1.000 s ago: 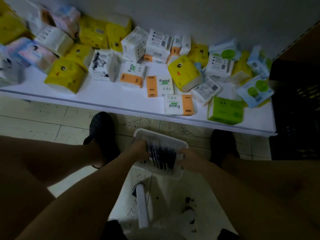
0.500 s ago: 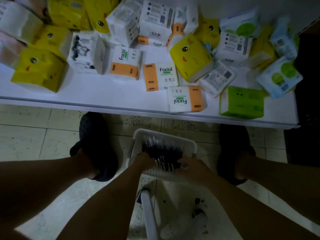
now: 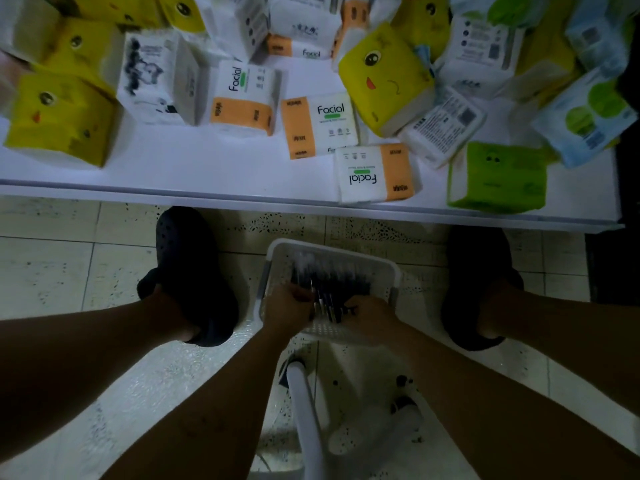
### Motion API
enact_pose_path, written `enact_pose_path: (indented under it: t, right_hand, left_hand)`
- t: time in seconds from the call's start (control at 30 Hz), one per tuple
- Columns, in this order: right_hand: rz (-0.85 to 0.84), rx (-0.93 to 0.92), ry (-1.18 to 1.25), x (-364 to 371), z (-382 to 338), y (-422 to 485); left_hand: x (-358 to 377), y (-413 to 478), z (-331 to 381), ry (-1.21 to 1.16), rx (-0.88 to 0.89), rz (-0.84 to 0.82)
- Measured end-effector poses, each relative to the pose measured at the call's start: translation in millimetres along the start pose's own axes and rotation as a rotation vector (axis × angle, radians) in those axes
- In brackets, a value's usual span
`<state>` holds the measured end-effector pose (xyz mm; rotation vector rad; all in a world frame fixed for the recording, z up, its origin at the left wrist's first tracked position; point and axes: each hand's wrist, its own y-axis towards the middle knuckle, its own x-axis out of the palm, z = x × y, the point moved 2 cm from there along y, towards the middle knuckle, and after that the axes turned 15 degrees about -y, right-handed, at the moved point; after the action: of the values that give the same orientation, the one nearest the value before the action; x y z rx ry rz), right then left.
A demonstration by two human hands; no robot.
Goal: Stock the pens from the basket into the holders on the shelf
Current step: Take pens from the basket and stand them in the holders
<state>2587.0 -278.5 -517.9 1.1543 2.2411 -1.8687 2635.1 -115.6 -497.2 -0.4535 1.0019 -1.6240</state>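
A white plastic basket (image 3: 388, 271) sits on the tiled floor between my feet, holding several dark pens (image 3: 332, 278). My left hand (image 3: 285, 308) is inside the basket at its left, fingers curled round a bunch of pens. My right hand (image 3: 372, 318) reaches in from the right and its fingers curl on the same bunch. The pen ends stick up between the two hands. No pen holders are in view.
A low white shelf (image 3: 207, 174) crosses the top, crowded with tissue packs (image 3: 318, 124) in yellow, orange-white, green and blue. My dark shoes (image 3: 194, 271) flank the basket. A white stool leg (image 3: 306, 410) stands below the hands.
The view has tipped down and closer to the basket. Both hands have moved from the basket's near rim into the pens and gathered a bunch between them.
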Motion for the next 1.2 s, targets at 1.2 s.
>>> enact_pose_path:
  t: [1.2]
  right_hand:
    - [0.485, -0.005, 0.493, -72, -26, -102]
  left_hand:
    - [8, -91, 72, -0.047, 0.221, -0.168]
